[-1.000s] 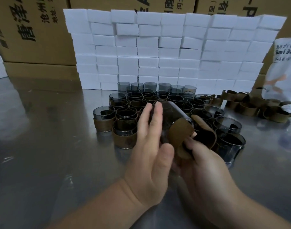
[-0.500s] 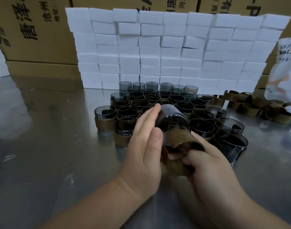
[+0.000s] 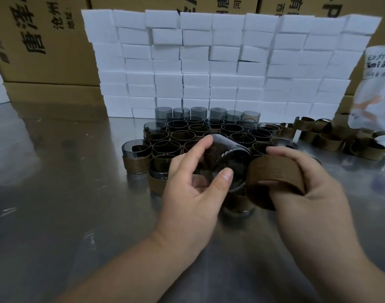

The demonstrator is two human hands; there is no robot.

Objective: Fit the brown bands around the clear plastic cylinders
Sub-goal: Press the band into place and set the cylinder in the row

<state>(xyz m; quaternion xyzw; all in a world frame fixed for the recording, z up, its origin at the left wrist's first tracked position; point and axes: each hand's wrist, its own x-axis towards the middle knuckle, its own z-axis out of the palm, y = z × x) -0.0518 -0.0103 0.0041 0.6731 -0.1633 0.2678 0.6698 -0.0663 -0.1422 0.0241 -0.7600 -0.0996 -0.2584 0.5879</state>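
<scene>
Right now the left grip (image 3: 187, 182) is curled round a clear plastic cylinder (image 3: 228, 165), thumb on its near rim and fingers over the far side. It holds the cylinder tilted in the air above the desk (image 3: 56, 193), with one end turned to the right. The right grip (image 3: 314, 193) pinches a brown band (image 3: 274, 171) just beside that end, fingers over the top of the loop and thumb at its near edge. Whether band and cylinder touch I cannot tell, but the band is plainly not on yet. The likeliest trouble is a skewed start: if the loop meets the rim at an angle, one side may catch and the band may buckle or fold instead of sliding over. Squeezing the band could also flatten it out of round, so that it refuses the rim. The cylinder looks smooth, and a hard push from the right might twist it out of the left fingers. It would then drop among the banded cylinders (image 3: 200, 132) standing close together just beyond and below, and could topple several. The loose bands (image 3: 340, 138) lie well to the right.
</scene>
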